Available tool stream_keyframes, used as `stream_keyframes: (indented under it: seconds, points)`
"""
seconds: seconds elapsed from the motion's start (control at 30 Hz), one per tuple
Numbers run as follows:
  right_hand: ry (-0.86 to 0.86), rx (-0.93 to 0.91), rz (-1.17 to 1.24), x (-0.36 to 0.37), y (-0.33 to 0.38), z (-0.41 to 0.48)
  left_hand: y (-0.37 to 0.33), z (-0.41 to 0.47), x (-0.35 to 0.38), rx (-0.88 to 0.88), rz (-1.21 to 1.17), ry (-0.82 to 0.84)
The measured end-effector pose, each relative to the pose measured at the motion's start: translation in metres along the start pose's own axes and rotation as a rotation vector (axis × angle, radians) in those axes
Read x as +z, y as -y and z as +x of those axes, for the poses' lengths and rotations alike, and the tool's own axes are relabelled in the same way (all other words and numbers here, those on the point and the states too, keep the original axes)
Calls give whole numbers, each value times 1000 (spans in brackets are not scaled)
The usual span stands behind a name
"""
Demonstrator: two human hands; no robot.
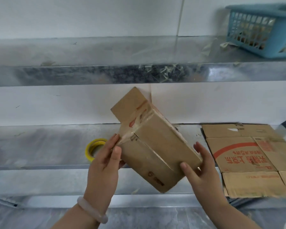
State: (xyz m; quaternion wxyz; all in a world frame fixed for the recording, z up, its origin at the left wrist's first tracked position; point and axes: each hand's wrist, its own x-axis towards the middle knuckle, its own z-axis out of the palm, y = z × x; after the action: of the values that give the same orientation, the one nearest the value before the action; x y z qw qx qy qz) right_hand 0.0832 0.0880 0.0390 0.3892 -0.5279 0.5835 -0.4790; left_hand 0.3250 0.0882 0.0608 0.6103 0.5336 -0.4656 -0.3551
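Centre frame, left hand and right hand grip a taped brown cardboard box; red Chinese lettering marks the flattened carton, right.

You're facing a white tiled wall. The upper metal shelf carries a blue plastic basket at right, the lower metal shelf runs beneath, and the light's soft and even.

Small brown taped cardboard box, tilted, one flap open, midair.
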Motion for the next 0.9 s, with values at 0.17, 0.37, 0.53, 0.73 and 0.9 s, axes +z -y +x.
stream_keyframes:
  seconds: [0.17, 0.37, 0.53, 0.73, 0.9]
  points:
    - [-126, 45, 156, 4, 42, 17, -7, 3, -15, 99, 276, 11]
    - [68, 10, -32, 19, 69, 59, -7, 21, -28, 67, 346, 55]
    - [195, 30, -88, 40, 81, 69, 5, 36, -29, -66, 292, 83]
    - [201, 52, -81, 59, 90, 91, 1, 46, -37, -59, 275, 18]
    - [204, 79, -80, 63, 82, 85, 2, 51, -50, 35, 361, -21]
